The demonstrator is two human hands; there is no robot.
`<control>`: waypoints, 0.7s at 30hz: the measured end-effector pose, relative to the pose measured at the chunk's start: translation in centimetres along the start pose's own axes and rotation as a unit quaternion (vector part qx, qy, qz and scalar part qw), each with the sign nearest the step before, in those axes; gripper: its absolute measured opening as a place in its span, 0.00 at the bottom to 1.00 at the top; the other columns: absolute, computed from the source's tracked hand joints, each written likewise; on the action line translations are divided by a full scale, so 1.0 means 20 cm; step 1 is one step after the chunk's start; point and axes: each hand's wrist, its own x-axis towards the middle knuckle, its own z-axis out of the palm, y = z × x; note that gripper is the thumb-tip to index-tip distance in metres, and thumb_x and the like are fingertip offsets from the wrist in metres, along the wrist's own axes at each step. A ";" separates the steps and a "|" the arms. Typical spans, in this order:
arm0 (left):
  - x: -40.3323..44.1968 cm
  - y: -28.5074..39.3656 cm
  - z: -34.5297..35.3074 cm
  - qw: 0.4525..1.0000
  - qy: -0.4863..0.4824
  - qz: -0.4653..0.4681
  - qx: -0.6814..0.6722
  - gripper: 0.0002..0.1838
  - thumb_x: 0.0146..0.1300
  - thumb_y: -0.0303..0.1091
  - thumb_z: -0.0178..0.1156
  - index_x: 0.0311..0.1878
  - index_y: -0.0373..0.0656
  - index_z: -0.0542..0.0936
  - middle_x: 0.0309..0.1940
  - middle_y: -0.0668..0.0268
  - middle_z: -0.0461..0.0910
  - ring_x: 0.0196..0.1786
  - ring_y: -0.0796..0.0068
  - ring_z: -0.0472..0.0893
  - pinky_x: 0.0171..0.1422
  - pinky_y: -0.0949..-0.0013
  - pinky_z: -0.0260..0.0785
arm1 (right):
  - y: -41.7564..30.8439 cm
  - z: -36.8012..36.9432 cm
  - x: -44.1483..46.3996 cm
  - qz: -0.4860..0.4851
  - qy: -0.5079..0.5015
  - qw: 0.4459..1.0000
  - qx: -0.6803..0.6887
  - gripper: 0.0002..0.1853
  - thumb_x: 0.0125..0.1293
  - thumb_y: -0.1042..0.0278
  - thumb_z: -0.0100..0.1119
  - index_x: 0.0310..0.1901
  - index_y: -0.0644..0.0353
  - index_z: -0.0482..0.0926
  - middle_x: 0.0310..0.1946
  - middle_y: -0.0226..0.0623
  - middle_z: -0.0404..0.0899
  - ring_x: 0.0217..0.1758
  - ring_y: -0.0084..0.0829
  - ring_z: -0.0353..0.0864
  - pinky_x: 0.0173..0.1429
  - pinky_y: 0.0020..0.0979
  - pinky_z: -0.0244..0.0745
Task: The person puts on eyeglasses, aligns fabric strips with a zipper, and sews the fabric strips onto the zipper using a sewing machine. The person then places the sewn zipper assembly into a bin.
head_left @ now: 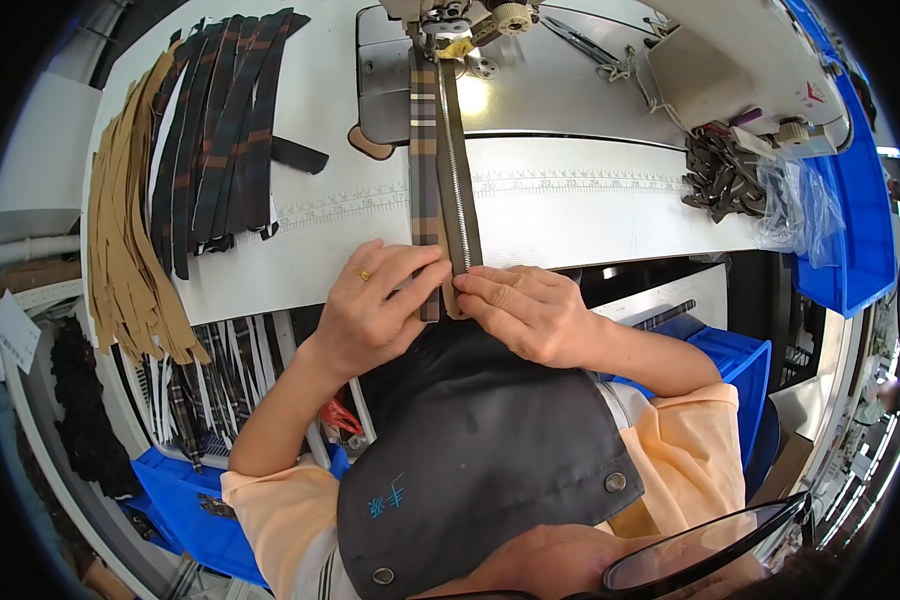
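A plaid fabric strip (424,190) and a dark zipper (459,190) with metal teeth lie side by side, running down from the sewing machine's needle area (440,42) and past the table's front edge. My left hand (375,305) is closed on the plaid strip near its lower end, a ring on one finger. Beside it, my right hand (530,312) pinches the zipper's lower end between thumb and fingers. A tan layer shows between the two pieces. The upper ends reach under the presser foot, where the detail is hard to see.
Tan strips (135,220) and dark plaid strips (220,130) hang at the left of the table. Printed rulers (560,182) cross the tabletop. Tweezers (580,42) lie on the machine bed. Dark zipper pulls or similar small pieces (715,172) are heaped at right, near a blue bin (855,220).
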 end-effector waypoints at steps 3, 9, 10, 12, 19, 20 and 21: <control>-0.04 -0.05 -0.01 0.999 0.036 -0.005 -0.020 0.20 0.41 0.21 0.63 0.42 0.36 0.81 0.45 0.63 0.81 0.43 0.66 0.81 0.55 0.57 0.71 | -0.01 0.00 -0.01 -0.008 -0.012 1.000 -0.022 0.10 0.49 0.75 0.63 0.35 0.64 0.81 0.41 0.43 0.83 0.43 0.33 0.85 0.38 0.26 0.79; 0.07 0.04 -0.03 1.000 0.030 0.007 0.003 0.17 0.41 0.22 0.66 0.39 0.38 0.80 0.44 0.64 0.81 0.43 0.68 0.82 0.56 0.57 0.68 | -0.01 0.00 -0.01 -0.030 -0.007 0.998 -0.048 0.12 0.48 0.73 0.60 0.36 0.67 0.79 0.40 0.42 0.82 0.40 0.29 0.83 0.36 0.24 0.76; 0.06 0.03 0.00 1.000 0.023 0.004 0.007 0.17 0.41 0.23 0.66 0.39 0.38 0.80 0.45 0.65 0.81 0.44 0.68 0.82 0.57 0.56 0.67 | -0.01 0.00 -0.01 -0.033 -0.006 0.998 -0.053 0.12 0.48 0.73 0.60 0.36 0.67 0.79 0.40 0.43 0.82 0.40 0.30 0.83 0.36 0.24 0.77; 0.05 0.02 0.03 1.000 0.012 -0.001 0.012 0.16 0.41 0.23 0.66 0.39 0.39 0.79 0.45 0.66 0.80 0.45 0.68 0.82 0.60 0.55 0.65 | -0.01 -0.01 -0.01 -0.032 -0.012 0.998 -0.051 0.12 0.48 0.73 0.60 0.37 0.67 0.80 0.40 0.43 0.82 0.40 0.30 0.83 0.36 0.25 0.77; 0.03 0.01 0.06 1.000 0.004 -0.022 0.007 0.16 0.43 0.24 0.66 0.39 0.42 0.79 0.46 0.68 0.80 0.47 0.70 0.81 0.63 0.54 0.61 | -0.01 0.00 -0.01 -0.029 -0.015 0.998 -0.053 0.12 0.48 0.73 0.60 0.36 0.67 0.80 0.40 0.44 0.82 0.40 0.30 0.83 0.35 0.25 0.76; 0.03 0.00 0.06 1.000 0.004 -0.025 0.002 0.16 0.43 0.23 0.65 0.39 0.42 0.79 0.46 0.68 0.80 0.47 0.70 0.81 0.64 0.54 0.61 | -0.01 0.00 -0.01 -0.030 -0.012 0.998 -0.053 0.12 0.48 0.72 0.60 0.36 0.67 0.80 0.39 0.43 0.82 0.40 0.30 0.83 0.35 0.24 0.76; 0.02 0.00 0.06 1.000 -0.003 -0.025 -0.001 0.16 0.43 0.23 0.65 0.40 0.43 0.79 0.46 0.68 0.80 0.47 0.69 0.81 0.66 0.53 0.58 | -0.01 0.00 -0.01 -0.030 -0.010 0.998 -0.054 0.12 0.48 0.72 0.60 0.36 0.67 0.79 0.39 0.43 0.81 0.40 0.30 0.83 0.35 0.24 0.76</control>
